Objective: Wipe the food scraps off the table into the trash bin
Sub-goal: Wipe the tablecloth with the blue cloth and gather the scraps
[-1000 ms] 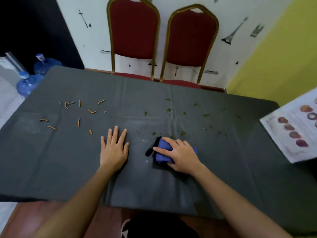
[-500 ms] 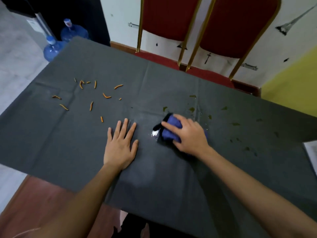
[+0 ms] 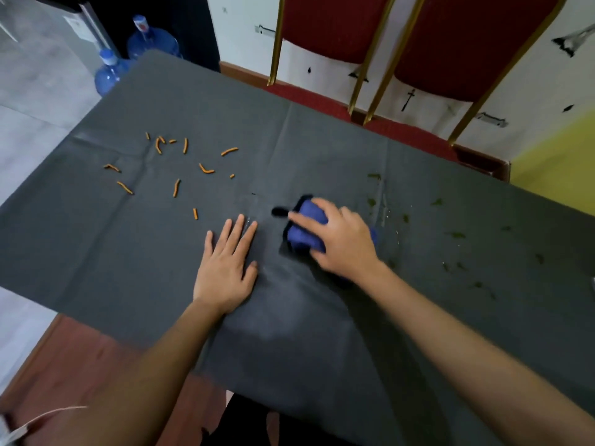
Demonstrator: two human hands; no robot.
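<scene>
A dark grey cloth covers the table (image 3: 322, 333). My right hand (image 3: 338, 241) presses a bunched blue rag (image 3: 304, 231) with a black edge onto the cloth near the table's middle. My left hand (image 3: 227, 267) lies flat on the cloth just left of the rag, fingers spread, holding nothing. Several orange scraps (image 3: 175, 169) are scattered on the left part of the table. Several small green scraps (image 3: 457, 235) and some wet specks lie to the right of the rag. No trash bin is in view.
Two red chairs with gold frames (image 3: 363, 43) stand at the far side against a white wall. Two blue water bottles (image 3: 111, 74) sit on the floor beyond the far left corner. Reddish wood floor (image 3: 80, 358) shows below the near edge.
My right hand has slid the rag leftward across the green scraps, towards my left hand. The camera has tilted down and left. My left hand stays flat on the cloth.
</scene>
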